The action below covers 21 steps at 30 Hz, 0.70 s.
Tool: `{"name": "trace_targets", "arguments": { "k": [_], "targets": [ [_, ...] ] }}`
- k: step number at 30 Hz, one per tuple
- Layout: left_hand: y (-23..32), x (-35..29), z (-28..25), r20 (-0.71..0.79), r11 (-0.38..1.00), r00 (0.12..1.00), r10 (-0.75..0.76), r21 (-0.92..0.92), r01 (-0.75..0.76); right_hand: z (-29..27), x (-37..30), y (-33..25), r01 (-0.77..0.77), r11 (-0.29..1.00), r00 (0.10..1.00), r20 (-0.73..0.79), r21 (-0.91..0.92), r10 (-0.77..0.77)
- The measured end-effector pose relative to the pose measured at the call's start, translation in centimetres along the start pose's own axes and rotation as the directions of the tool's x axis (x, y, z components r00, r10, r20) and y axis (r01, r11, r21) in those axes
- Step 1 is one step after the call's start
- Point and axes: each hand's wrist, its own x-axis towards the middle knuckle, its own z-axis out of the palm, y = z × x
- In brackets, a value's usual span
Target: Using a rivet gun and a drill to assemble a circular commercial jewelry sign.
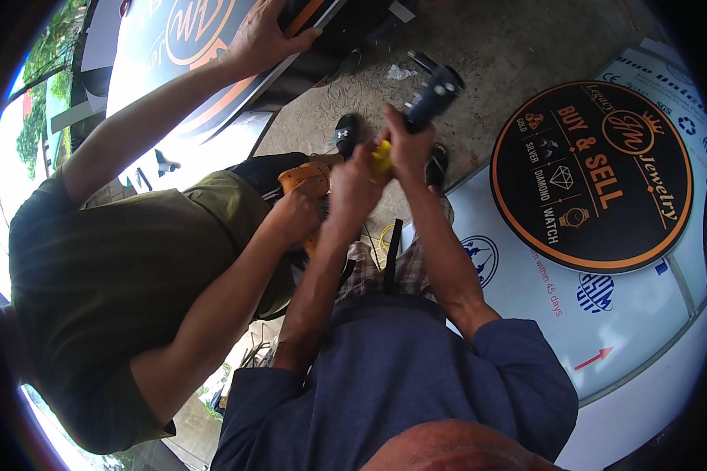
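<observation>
My right hand point(409, 147) is closed around a dark blue hand-held tool point(436, 96) with a black part sticking out at its far end. Beside it, my left hand point(355, 184) is closed on a small yellow piece point(381, 162). Both hands are close together and somewhat blurred, so I cannot tell whether the yellow piece belongs to the tool. To my left, a co-worker's hand point(294, 216) grips an orange tool point(305, 180). The co-worker's other hand point(263, 38) rests on the edge of a large round sign point(153, 86).
A round black sign with an orange rim point(518, 196) lies at the right on a pale blue printed sheet point(511, 290). Concrete floor point(518, 47) stretches ahead, with a crumpled white scrap point(401, 72) on it. The co-worker in an olive shirt point(126, 275) stands close at my left.
</observation>
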Motion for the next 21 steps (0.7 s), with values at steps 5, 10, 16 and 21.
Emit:
{"name": "trace_targets", "arguments": {
  "k": [5,10,16,21],
  "targets": [
    [3.9,-5.6,3.0,0.237,0.995,0.969,0.072,0.052,-0.086,-9.4,-1.0,-1.6,-0.002,0.983,0.988,-0.153,-0.186,-0.027],
    [5.4,-8.7,1.9,0.638,0.988,0.758,0.134,-0.148,-0.051,-16.0,-3.6,-2.9,-0.090,0.891,0.967,-0.255,-0.445,-0.030],
    [5.3,-12.5,0.5,0.662,0.949,0.681,0.313,-0.248,-0.195,-19.0,-9.1,-2.7,-0.083,0.871,0.962,-0.268,-0.485,-0.058],
    [2.3,-17.6,-1.2,0.678,0.888,0.573,0.460,-0.347,-0.302,-18.5,-14.4,-0.8,-0.024,0.868,0.950,-0.280,-0.497,-0.135]
  ]
}}
